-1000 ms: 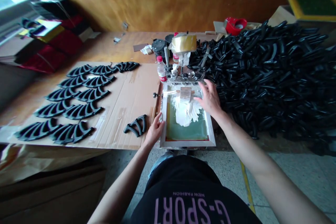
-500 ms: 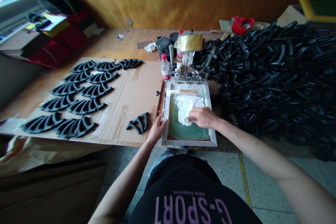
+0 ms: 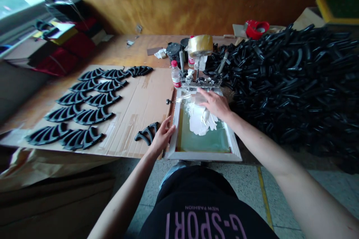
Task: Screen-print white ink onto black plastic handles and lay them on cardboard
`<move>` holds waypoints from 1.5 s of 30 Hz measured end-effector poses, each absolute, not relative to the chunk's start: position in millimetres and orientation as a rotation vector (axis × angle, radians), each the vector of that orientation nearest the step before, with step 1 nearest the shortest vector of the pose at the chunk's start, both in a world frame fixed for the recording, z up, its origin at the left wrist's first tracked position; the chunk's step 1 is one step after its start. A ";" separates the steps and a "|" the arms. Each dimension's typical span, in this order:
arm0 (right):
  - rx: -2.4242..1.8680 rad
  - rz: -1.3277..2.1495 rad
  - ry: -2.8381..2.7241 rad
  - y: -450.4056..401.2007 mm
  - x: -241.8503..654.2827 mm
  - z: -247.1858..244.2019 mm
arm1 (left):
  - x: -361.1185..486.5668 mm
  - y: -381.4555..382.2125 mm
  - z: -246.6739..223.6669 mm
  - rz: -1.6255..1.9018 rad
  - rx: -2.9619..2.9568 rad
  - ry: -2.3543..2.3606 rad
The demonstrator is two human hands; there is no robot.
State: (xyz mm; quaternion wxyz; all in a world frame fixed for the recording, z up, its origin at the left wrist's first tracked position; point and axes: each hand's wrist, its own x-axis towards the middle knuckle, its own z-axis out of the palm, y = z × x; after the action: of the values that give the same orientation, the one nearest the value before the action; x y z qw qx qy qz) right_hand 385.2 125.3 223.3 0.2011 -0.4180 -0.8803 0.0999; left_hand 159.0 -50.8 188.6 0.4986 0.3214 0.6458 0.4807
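Observation:
A silk-screen frame (image 3: 171, 145) with a pale rim and green mesh lies before me, white paste (image 3: 200, 122) spread over its middle and upper part. My right hand (image 3: 215, 104) reaches over the far part of the mesh. Its thumb and fingers hold a flat, greyish-brown scraper (image 3: 199, 99), partly hidden by the hand. Beside the frame's left edge is my left hand (image 3: 164, 133), with fingers apart and nothing in it. Just behind that hand, a few curved black plastic parts (image 3: 146, 133) lie on cardboard.
Rows of black curved parts (image 3: 94, 115) cover the cardboard sheet (image 3: 134, 108) at left. A large heap of black parts (image 3: 283, 82) fills the right. Beyond the frame stand a red-capped bottle (image 3: 176, 74), a tape roll (image 3: 200, 44) and dark tubs (image 3: 174, 50).
My right hand has moved away from me, from the paste's lower edge to the screen's far end. My left hand has shifted slightly left, fingers spreading. The frame's near edge appears larger and raised.

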 end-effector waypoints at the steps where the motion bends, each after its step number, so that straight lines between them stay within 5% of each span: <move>1: -1.229 0.247 -2.371 142.7 394.0 230.7 | 158.7 -48.4 199.2 1.206 0.786 1.541; 7: -1.702 0.255 -1.934 184.7 484.2 212.7 | 165.3 2.5 263.7 1.683 0.887 1.281; 12: -1.445 0.562 -2.509 115.1 461.2 147.6 | 178.8 33.6 288.0 1.815 0.806 1.157; 15: -1.437 0.424 -2.695 76.6 426.2 130.7 | 199.4 10.5 257.7 1.687 0.594 1.180; 19: -1.533 0.427 -2.609 42.0 391.7 143.1 | 238.8 -41.1 193.5 0.964 0.198 1.147; 24: -1.065 0.809 -2.589 19.2 401.1 164.5 | 227.0 -67.2 154.0 1.147 0.055 1.157; 29: -2.329 0.412 -2.344 51.7 498.8 133.7 | 112.8 -97.5 124.9 1.219 0.149 1.846; 34: -2.632 0.613 -2.127 61.2 549.5 84.4 | 42.9 -118.8 90.0 0.658 0.220 2.244; 39: -2.280 0.619 -1.905 51.8 525.8 89.7 | 25.1 -94.9 94.4 0.416 0.290 2.243; 45: -1.252 0.527 -2.482 49.7 444.4 117.5 | 39.9 -18.6 173.0 0.527 0.760 2.037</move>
State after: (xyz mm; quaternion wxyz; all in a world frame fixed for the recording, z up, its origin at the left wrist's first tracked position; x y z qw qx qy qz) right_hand 444.4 49.7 117.5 0.1556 -0.4370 -0.8666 0.1841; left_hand 39.9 -18.6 173.0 0.4368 0.3056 0.8191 0.2121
